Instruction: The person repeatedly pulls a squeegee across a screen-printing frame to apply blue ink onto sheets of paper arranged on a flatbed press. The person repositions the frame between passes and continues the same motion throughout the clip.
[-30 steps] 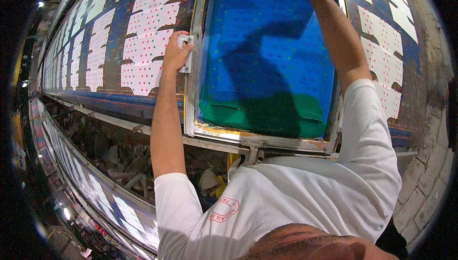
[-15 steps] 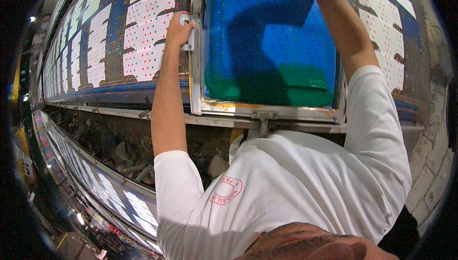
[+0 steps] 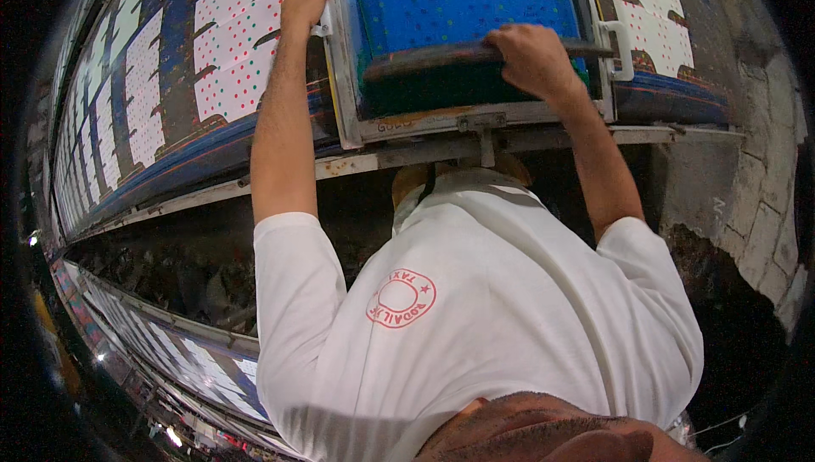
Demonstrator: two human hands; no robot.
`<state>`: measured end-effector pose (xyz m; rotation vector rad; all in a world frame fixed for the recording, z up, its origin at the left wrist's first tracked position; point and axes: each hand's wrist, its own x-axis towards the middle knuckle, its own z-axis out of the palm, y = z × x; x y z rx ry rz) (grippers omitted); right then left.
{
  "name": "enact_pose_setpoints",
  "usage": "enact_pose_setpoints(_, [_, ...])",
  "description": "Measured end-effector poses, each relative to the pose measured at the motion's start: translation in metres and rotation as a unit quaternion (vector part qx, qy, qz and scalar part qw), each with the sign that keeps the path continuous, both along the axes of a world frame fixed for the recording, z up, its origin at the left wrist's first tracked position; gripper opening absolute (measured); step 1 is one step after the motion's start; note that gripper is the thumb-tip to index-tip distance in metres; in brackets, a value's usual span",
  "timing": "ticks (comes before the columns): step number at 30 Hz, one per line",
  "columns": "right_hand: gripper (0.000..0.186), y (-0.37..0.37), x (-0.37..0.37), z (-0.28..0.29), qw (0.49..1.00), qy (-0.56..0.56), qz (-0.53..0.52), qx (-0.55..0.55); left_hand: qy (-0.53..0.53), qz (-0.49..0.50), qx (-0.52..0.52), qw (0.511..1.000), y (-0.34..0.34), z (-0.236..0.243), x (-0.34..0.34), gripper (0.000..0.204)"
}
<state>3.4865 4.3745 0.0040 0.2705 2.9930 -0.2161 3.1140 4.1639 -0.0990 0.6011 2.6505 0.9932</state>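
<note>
In front of me lies a screen printing frame [image 3: 407, 127] with a blue mesh [image 3: 463, 4] dotted all over. My right hand [image 3: 539, 63] is closed around a long dark squeegee [image 3: 424, 61], which spans the screen near its close end. Dark green ink [image 3: 433, 93] shows along that end, just on my side of the squeegee. My left hand [image 3: 304, 8] grips a white handle [image 3: 323, 25] on the frame's left side. A matching white handle [image 3: 624, 50] on the right side has no hand on it.
White dotted fabric pieces [image 3: 229, 63] lie in rows on the long table to the left, with more dotted pieces [image 3: 654, 29] to the right. A metal rail [image 3: 390, 155] runs along the table's close edge. A second table [image 3: 199, 360] stands lower left; a block wall [image 3: 764, 173] is at right.
My right hand has come from the screen's far end toward me, bringing the squeegee to the close end. The left hand stays on its handle. The whole view has shifted slightly.
</note>
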Motion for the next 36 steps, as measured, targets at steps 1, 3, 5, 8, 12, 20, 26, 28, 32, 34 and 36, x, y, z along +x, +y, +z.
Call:
enact_pose_setpoints(1, [0.039,-0.013,0.013,0.003,1.0,0.002,-0.008,-0.002,-0.006,0.004,-0.002,1.0,0.0,0.0,-0.001,0.053])
enact_pose_setpoints(3, [0.043,-0.033,0.031,0.008,1.0,0.008,-0.022,-0.005,0.001,0.006,-0.01,1.0,0.0,-0.002,-0.001,0.054])
enact_pose_setpoints(5, [0.049,-0.043,0.038,0.01,0.999,-0.01,-0.043,0.003,0.034,0.0,-0.023,0.999,0.001,-0.003,-0.004,0.055])
enact_pose_setpoints(8, [0.051,-0.045,0.039,0.011,0.999,0.01,-0.044,-0.002,0.007,0.013,0.003,1.0,0.003,-0.01,-0.008,0.057])
enact_pose_setpoints(12, [0.036,-0.035,0.039,0.016,0.998,0.052,-0.014,-0.012,0.074,0.008,0.012,0.997,0.005,-0.023,-0.015,0.053])
enact_pose_setpoints(20, [0.04,-0.049,0.07,0.019,0.999,0.009,0.001,-0.035,0.063,0.03,-0.013,0.997,-0.001,-0.009,-0.002,0.062])
enact_pose_setpoints(26, [0.064,-0.041,0.111,0.013,0.989,0.038,0.046,-0.138,0.061,0.034,-0.028,0.997,-0.002,0.005,0.005,0.057])
enact_pose_setpoints(28, [0.066,-0.032,0.123,0.016,0.979,0.082,0.084,-0.168,0.073,0.035,-0.027,0.996,-0.003,0.006,0.006,0.057])
enact_pose_setpoints(32, [0.05,0.009,0.144,0.028,0.948,0.059,0.043,-0.31,0.058,0.031,-0.043,0.997,-0.004,0.011,0.007,0.055])
enact_pose_setpoints(34, [0.036,0.043,0.155,0.03,0.925,0.11,0.003,-0.363,0.068,0.032,-0.051,0.996,-0.003,0.013,0.008,0.055])
enact_pose_setpoints(36, [0.038,0.081,0.16,0.023,0.918,0.173,-0.093,-0.344,0.062,0.033,-0.065,0.995,-0.003,0.014,0.007,0.054])
